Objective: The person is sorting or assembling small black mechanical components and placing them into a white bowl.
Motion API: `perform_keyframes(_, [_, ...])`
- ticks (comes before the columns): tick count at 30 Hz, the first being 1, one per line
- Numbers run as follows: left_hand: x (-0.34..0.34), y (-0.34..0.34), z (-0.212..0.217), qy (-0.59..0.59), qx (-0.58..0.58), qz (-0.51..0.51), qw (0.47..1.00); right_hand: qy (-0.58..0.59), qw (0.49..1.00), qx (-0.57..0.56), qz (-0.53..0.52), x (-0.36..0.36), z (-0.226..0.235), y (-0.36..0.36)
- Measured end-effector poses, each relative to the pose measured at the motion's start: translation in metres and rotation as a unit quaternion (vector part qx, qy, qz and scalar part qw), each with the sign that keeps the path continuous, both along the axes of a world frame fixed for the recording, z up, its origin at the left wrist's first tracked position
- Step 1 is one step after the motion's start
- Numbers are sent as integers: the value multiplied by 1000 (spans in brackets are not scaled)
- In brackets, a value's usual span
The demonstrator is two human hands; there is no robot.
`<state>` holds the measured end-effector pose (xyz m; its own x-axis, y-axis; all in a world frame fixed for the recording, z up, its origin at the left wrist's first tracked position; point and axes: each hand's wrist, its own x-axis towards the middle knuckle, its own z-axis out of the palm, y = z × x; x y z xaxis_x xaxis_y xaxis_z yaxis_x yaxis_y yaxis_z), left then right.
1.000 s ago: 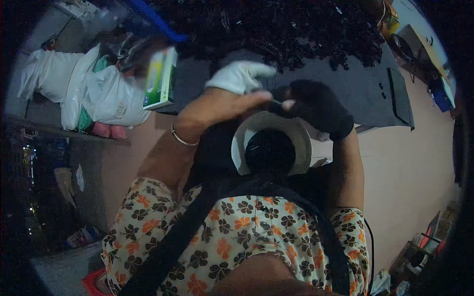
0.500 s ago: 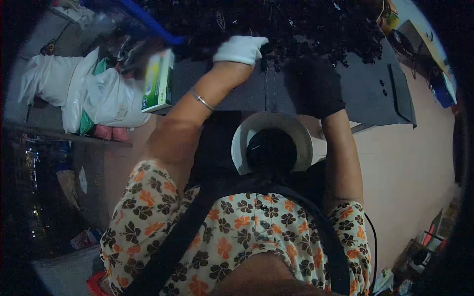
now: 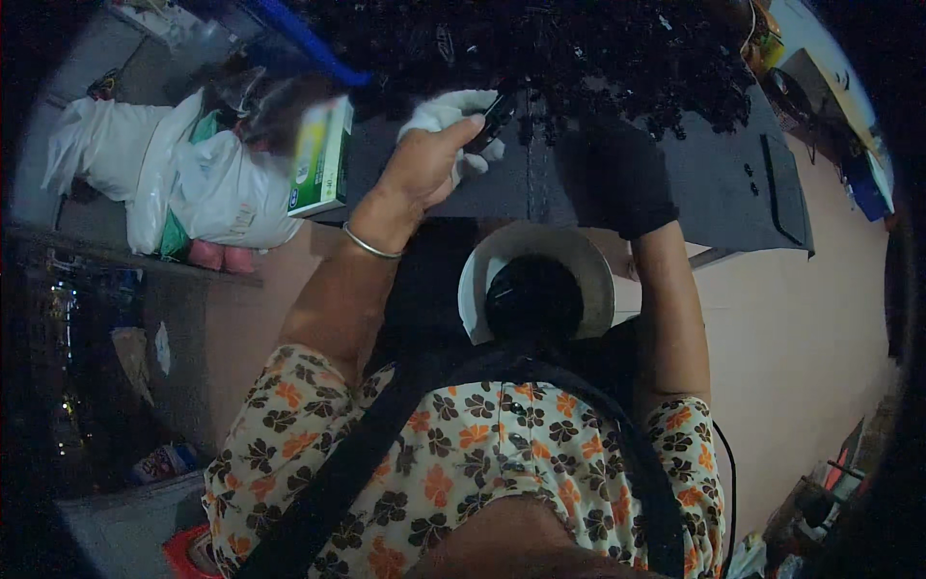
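My left hand [image 3: 446,145], in a white glove that leaves the thumb bare, pinches a small shiny black part [image 3: 496,124] between thumb and fingers. It is over the near side of the dark tabletop [image 3: 381,145]. My right hand [image 3: 622,183] wears a black glove and rests low over the table to the right; its fingers blend into the dark surface, so their pose is hidden. Beyond both hands spreads a heap of small black parts [image 3: 598,58]. Below the table edge, a white bucket [image 3: 604,275] stands between my legs with a dark mass [image 3: 533,294] inside.
A green and white carton [image 3: 333,164] stands left of my left arm. White plastic bags [image 3: 231,193] lie farther left. A blue bar-like edge [image 3: 309,43] runs along the heap's left side. Two small black pieces [image 3: 750,179] lie at the table's right.
My left hand has drawn back from the heap toward me and turned, and a black part now shows in its grip. The right hand has barely moved.
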<state>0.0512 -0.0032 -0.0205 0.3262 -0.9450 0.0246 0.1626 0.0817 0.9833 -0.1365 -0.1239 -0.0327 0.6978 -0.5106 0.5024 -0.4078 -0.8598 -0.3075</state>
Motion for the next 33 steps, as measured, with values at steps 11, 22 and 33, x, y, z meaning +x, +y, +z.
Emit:
perform_keyframes(11, [-18, 8, 5, 95, 10, -95, 991, -190, 968, 69, 151, -5, 7, 19])
perform_keyframes(22, [-38, 26, 25, -147, -4, -27, 989, -118, 968, -109, 191, -6, 11, 33])
perform_keyframes(33, [-45, 40, 20, -203, 24, -20, 979, -138, 949, 221, 176, -2, 7, 40])
